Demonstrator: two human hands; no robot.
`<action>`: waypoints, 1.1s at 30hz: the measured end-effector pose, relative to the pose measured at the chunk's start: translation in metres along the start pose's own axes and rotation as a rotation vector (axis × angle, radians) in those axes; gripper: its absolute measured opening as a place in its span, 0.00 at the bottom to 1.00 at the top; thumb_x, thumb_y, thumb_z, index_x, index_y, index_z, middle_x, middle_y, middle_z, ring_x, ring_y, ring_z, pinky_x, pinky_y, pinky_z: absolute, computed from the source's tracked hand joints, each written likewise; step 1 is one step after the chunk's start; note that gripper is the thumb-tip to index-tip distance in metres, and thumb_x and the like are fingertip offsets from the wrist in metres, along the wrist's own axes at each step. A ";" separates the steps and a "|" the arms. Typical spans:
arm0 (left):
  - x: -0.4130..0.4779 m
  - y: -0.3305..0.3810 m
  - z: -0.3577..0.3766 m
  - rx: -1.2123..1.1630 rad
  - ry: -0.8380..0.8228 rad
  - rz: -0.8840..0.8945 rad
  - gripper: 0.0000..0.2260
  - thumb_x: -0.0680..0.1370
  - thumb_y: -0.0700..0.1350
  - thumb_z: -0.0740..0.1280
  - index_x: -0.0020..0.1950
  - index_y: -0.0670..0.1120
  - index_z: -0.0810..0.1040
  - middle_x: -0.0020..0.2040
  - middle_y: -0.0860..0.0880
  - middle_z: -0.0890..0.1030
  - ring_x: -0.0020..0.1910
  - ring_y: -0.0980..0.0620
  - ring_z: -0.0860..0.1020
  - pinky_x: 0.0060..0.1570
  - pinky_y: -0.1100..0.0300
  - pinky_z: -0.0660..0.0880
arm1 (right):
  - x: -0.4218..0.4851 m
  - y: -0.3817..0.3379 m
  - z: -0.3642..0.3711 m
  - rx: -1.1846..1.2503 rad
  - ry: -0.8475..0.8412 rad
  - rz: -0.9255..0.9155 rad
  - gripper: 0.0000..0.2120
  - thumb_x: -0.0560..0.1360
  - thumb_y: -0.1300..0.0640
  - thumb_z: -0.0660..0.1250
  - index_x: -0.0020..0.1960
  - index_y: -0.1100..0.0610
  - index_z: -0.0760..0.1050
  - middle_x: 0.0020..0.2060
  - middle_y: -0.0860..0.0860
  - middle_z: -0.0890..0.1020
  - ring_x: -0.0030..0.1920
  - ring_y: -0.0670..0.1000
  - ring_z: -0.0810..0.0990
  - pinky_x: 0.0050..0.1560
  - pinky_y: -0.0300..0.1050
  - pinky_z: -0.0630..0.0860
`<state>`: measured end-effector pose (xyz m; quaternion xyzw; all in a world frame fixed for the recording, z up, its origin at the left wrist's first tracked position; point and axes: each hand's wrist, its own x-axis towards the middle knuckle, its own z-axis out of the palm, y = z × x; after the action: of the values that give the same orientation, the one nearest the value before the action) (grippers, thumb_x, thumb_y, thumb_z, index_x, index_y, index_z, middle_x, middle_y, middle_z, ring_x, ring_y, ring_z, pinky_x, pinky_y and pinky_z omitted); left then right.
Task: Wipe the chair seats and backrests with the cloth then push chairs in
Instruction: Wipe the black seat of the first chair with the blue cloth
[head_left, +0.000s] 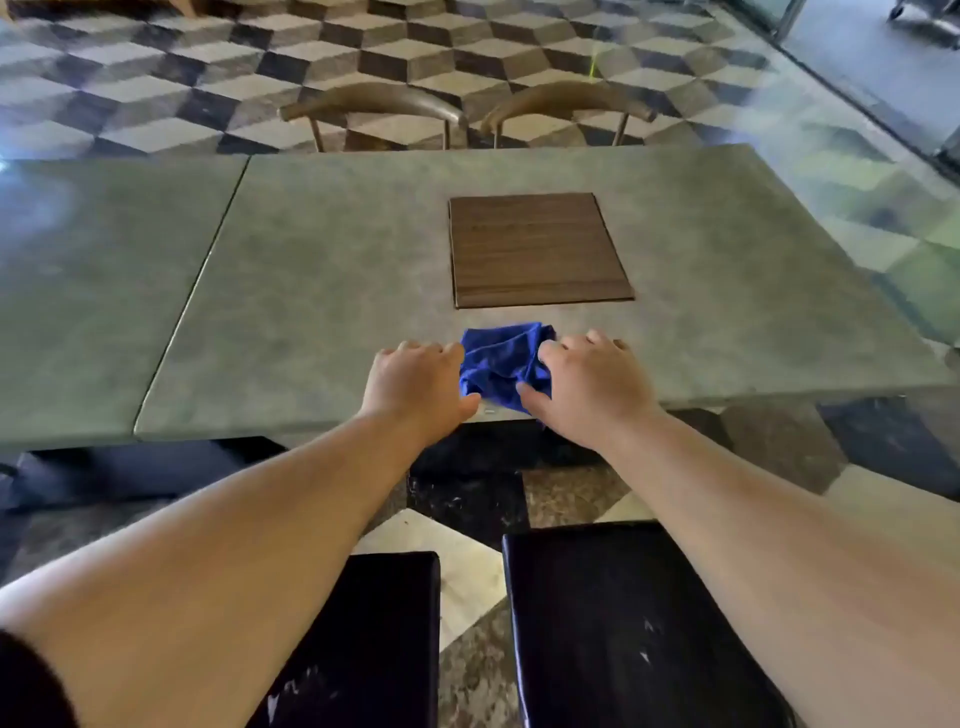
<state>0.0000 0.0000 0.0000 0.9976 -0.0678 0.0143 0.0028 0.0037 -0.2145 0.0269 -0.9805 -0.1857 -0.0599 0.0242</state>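
since the blue cloth (501, 364) sits crumpled on the table (311, 286) at centre frame, right grip (592, 384) pinching it, left grip (421, 384) at its edge (hold unclear), bunch it into one flat pad before the black seats (623, 623) at bottom.

No readable text or number; possibly a tiny blurred tag (489, 411) on the table edge (311, 429)

There are two grey stone-look table slabs (88, 291) (337, 270), one dark square wooden panel (537, 249) and one crumpled blue cloth (501, 358). Two curved brown wooden chair backrests (371, 101) (566, 96) stand at twelve o'clock, two glossy black chair seats (363, 649) (623, 623) at six. Two bare hands show: left hand (415, 384), right hand (597, 384).
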 end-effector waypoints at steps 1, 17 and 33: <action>0.001 0.000 0.006 -0.007 -0.009 -0.008 0.21 0.77 0.62 0.66 0.63 0.50 0.77 0.52 0.49 0.84 0.54 0.43 0.80 0.50 0.49 0.70 | 0.002 -0.001 0.010 0.003 -0.010 -0.007 0.20 0.77 0.35 0.63 0.48 0.52 0.75 0.45 0.51 0.81 0.49 0.57 0.77 0.48 0.53 0.70; 0.032 0.009 0.054 -0.221 0.109 -0.035 0.02 0.80 0.45 0.63 0.50 0.49 0.74 0.45 0.48 0.81 0.42 0.42 0.76 0.42 0.50 0.67 | 0.021 -0.017 0.079 0.048 -0.041 -0.002 0.17 0.77 0.40 0.64 0.52 0.53 0.77 0.49 0.53 0.82 0.53 0.59 0.78 0.53 0.55 0.76; -0.062 -0.077 -0.082 -0.448 -0.031 -0.113 0.04 0.77 0.45 0.63 0.51 0.53 0.71 0.39 0.52 0.78 0.37 0.46 0.76 0.32 0.54 0.69 | 0.012 -0.131 -0.029 0.207 -0.162 -0.204 0.13 0.82 0.50 0.61 0.40 0.49 0.64 0.37 0.48 0.68 0.48 0.57 0.75 0.43 0.50 0.66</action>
<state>-0.0534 0.0856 0.0797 0.9743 -0.0132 -0.0168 0.2241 -0.0370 -0.0902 0.0606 -0.9504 -0.2910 0.0367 0.1036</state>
